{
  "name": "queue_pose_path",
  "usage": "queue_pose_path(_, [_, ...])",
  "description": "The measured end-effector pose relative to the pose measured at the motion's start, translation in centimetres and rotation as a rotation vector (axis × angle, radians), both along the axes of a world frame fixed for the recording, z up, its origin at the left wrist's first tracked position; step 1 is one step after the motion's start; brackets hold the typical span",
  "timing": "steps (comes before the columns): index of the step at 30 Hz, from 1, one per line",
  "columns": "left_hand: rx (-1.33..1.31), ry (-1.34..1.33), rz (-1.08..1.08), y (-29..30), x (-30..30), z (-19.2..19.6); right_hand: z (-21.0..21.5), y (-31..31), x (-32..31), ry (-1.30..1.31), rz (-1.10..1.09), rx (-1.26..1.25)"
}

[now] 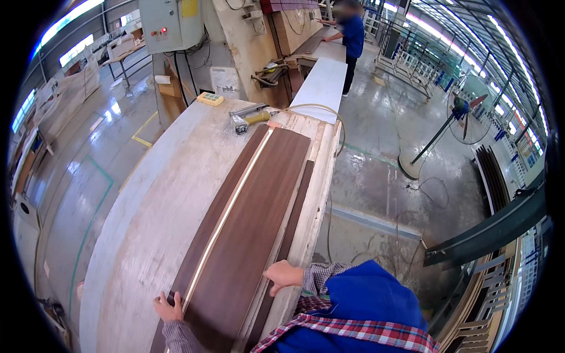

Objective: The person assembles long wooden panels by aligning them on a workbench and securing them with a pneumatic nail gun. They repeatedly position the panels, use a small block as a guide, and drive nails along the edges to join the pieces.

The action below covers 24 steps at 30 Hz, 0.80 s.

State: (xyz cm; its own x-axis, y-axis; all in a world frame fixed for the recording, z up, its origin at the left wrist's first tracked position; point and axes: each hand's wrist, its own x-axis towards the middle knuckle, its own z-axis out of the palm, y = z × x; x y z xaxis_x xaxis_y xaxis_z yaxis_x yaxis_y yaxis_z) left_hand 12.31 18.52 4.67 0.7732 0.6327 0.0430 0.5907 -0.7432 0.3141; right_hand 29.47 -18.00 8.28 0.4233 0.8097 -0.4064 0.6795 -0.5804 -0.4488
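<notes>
A wide dark-brown wood-grain panel [250, 215] lies lengthwise on the worn pale workbench [159, 194]. Along its left runs a thin pale strip [226, 215], with a dark-brown board [207, 235] on that strip's far side. My left hand [169, 307] rests at the left board's edge, thumb and fingers apart. A narrow dark strip [297, 212] lies to the right of the panel, with a gap between them. My right hand [285, 275] is closed over this strip, fingers bent at its panel-side edge.
A nail gun [241, 120] with a hose and a yellow box [210, 99] sit at the bench's far end. Beyond, a person [352, 35] in blue works at a white table [321, 85]. A floor fan [462, 112] and a control cabinet [170, 26] stand farther off.
</notes>
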Motion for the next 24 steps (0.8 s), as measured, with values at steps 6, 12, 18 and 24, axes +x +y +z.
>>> queue_pose_path(6, [0.060, -0.425, -0.359, -11.8, -8.9, 3.0, -1.2, 0.3, 0.5, -0.351, 0.472, 0.146])
queue_pose_path(12, [-0.216, 0.254, -0.327, -13.8, -23.5, -0.5, 0.6, -2.3, 2.0, -0.384, 0.625, 0.380])
queue_pose_path(18, [-0.403, 0.447, 0.106, -12.1, -26.6, 5.5, 4.4, -1.2, 6.5, -0.371, 0.462, 0.524])
queue_pose_path(24, [-0.140, 0.370, 0.179, -9.0, -21.9, 8.7, 4.2, 0.7, 15.5, -0.507, 0.199, 0.585])
